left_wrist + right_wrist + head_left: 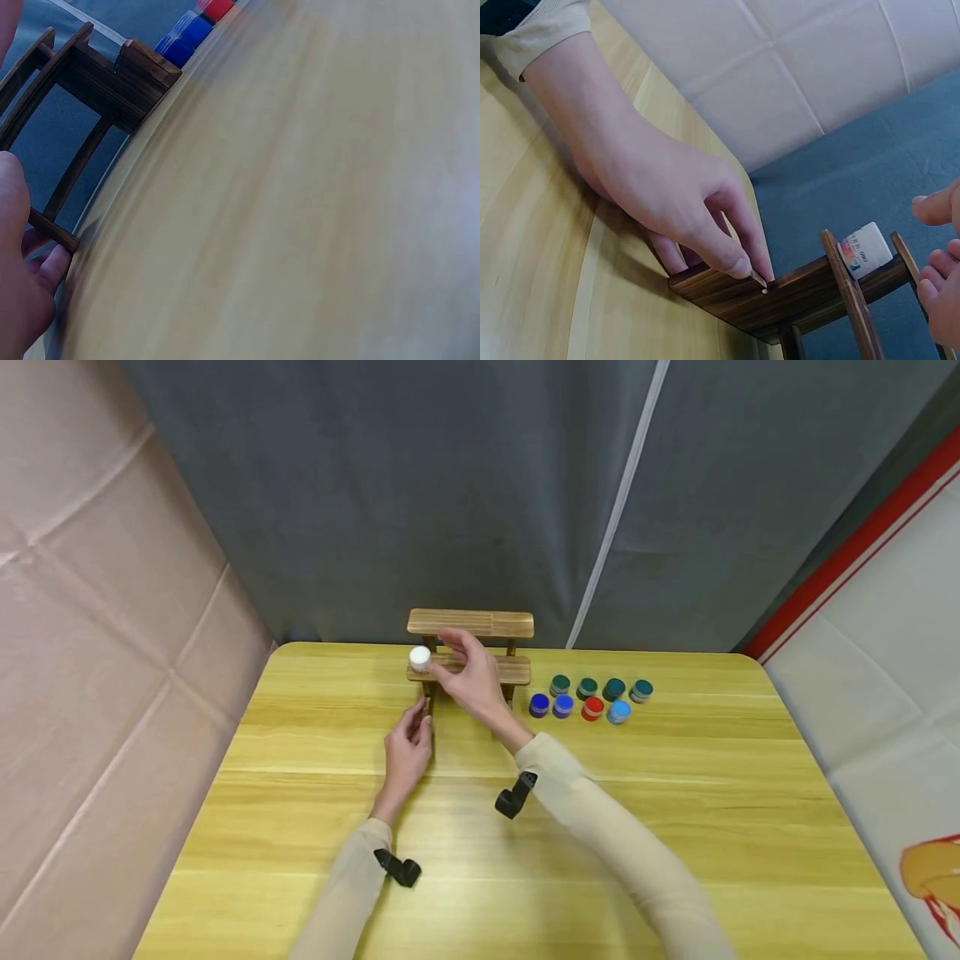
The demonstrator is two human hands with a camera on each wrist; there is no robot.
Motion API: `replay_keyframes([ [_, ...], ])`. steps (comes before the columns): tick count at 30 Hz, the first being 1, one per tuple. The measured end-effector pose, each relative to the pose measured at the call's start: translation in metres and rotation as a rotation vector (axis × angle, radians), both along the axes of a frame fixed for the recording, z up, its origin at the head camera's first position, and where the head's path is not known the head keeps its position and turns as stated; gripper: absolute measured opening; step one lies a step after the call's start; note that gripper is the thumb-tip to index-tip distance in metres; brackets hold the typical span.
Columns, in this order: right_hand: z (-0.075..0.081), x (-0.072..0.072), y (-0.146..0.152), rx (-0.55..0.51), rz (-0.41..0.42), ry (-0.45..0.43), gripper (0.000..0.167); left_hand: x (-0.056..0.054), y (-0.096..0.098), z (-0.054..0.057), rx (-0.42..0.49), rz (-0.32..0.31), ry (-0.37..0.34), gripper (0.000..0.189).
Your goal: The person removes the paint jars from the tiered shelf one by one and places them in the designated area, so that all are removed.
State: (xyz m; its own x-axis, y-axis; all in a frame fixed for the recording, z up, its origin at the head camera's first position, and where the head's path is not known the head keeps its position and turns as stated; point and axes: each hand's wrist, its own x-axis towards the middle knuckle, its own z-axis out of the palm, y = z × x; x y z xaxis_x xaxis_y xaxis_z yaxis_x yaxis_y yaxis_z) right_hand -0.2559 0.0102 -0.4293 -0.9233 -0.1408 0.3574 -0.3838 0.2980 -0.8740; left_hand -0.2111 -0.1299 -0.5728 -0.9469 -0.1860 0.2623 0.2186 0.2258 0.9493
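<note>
A small two-tier wooden rack (471, 622) stands at the back of the table. On the left end of its lower tier sits a white paint jar (420, 659); in the right wrist view this jar (865, 253) shows a printed label. My left hand (407, 752) grips the rack's lower left part between thumb and fingers, as the right wrist view shows for the left hand (667, 180). Over the lower tier, just right of the white jar, my right hand (474, 683) has its thumb and fingers spread apart. In the right wrist view a gap separates the right hand (943, 262) from the jar.
Right of the rack, several paint jars stand in two rows: dark green lids (587, 687) behind, with blue lids (562, 705), a red lid (592, 707) and a light blue lid (618, 712) in front. A grey curtain (390, 485) hangs behind the table (675, 827).
</note>
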Motion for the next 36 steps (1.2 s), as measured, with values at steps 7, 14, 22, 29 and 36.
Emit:
replay_keyframes([
  [7,-0.007,-0.005,-0.011,0.019,0.003,-0.015,0.051,0.001,0.001,0.002,-0.003,0.003,-0.029,0.037],
  [14,-0.010,-0.006,-0.024,0.026,-0.003,-0.031,0.048,0.000,0.000,0.004,-0.037,0.000,-0.025,0.035],
  [22,-0.014,-0.011,-0.033,0.059,-0.046,-0.032,0.045,0.000,0.001,0.003,-0.037,0.009,-0.036,0.034],
  [29,-0.018,-0.012,-0.035,0.053,-0.037,-0.059,0.043,0.000,0.000,0.003,-0.032,0.007,-0.019,0.034],
  [36,-0.024,-0.012,-0.034,0.051,-0.037,-0.078,0.040,0.000,0.001,0.003,-0.025,0.004,-0.012,0.034],
])
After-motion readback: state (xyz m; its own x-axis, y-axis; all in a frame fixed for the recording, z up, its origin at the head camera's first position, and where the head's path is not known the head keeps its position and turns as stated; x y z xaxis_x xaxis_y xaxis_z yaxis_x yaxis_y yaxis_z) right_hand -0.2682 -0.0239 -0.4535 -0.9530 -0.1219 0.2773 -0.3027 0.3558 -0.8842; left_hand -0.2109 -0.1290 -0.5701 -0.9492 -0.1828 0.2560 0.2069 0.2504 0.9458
